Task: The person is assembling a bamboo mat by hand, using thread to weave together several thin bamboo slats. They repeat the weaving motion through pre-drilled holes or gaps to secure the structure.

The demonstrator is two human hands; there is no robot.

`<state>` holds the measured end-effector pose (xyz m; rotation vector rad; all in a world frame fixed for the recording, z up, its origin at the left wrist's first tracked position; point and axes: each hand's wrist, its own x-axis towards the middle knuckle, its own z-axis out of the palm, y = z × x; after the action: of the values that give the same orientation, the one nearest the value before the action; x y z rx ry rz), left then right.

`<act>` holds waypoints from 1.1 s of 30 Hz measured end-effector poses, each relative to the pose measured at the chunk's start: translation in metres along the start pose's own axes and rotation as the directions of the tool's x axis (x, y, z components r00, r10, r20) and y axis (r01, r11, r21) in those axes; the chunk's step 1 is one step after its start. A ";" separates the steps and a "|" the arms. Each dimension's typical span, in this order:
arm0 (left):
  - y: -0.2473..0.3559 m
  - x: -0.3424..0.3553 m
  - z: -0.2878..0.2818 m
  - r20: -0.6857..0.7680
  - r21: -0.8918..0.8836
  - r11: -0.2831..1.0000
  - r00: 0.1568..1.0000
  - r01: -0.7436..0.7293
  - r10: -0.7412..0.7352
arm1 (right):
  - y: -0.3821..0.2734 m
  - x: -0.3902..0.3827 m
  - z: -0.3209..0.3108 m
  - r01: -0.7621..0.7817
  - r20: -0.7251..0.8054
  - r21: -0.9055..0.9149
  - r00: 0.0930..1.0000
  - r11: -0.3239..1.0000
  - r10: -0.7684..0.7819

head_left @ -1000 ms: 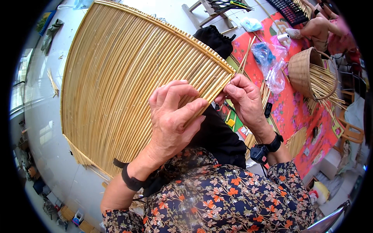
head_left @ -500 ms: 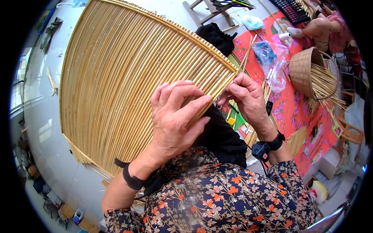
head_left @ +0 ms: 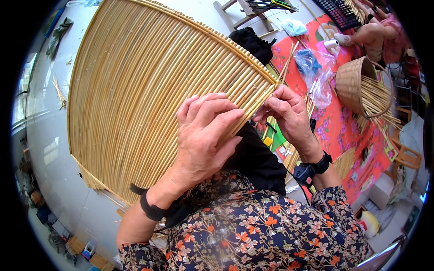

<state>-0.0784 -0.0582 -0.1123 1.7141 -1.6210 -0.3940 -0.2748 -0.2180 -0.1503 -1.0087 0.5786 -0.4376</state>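
Note:
A large fan-shaped panel of thin golden reed rods, laid side by side and dotted with small pale stitches, slants across my lap and fills the upper left. My left hand bears on its near right edge, fingers bent over the top and thumb at the rim, holding the panel. At the panel's right corner my right hand is pinched closed, its fingertips together right beside the outermost rod. Whatever lies in that pinch is too small to make out.
On the right, a red floral mat carries a wicker basket of loose rods, clear plastic bags and a white thread spool. A wooden stool stands at the back. Another person's leg shows at the far right.
The panel has shifted very slightly. My left index finger has drawn back a little from the corner edge; the right hand keeps its pinch there.

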 end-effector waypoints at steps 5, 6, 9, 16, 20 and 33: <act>0.001 0.000 -0.001 0.010 -0.017 1.000 1.000 0.005 -0.005 | -0.002 -0.001 -0.003 -0.016 0.015 -0.050 1.000 0.999 0.017; 0.001 0.000 -0.001 0.011 0.000 1.000 1.000 -0.006 0.006 | -0.003 -0.001 -0.003 -0.020 0.020 -0.060 1.000 0.998 0.021; 0.002 -0.002 0.002 0.011 0.050 0.998 0.999 -0.031 0.030 | -0.005 -0.001 -0.004 -0.020 0.035 -0.101 0.999 0.995 0.023; -0.001 -0.008 0.002 -0.029 0.010 1.000 0.999 -0.018 0.019 | -0.002 -0.003 -0.007 -0.004 0.041 -0.130 0.999 0.991 0.009; -0.009 -0.014 0.001 -0.024 -0.045 0.998 0.999 -0.047 0.046 | 0.010 -0.010 -0.010 0.005 -0.091 -0.030 0.996 1.000 -0.007; 0.012 -0.016 0.009 0.008 0.300 0.952 0.998 -0.067 0.068 | 0.023 -0.029 -0.011 -0.021 -0.176 -0.282 0.984 0.959 -0.030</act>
<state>-0.0958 -0.0449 -0.1147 1.8710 -1.8046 -0.1141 -0.3022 -0.1974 -0.1681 -1.2520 0.8173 -0.4608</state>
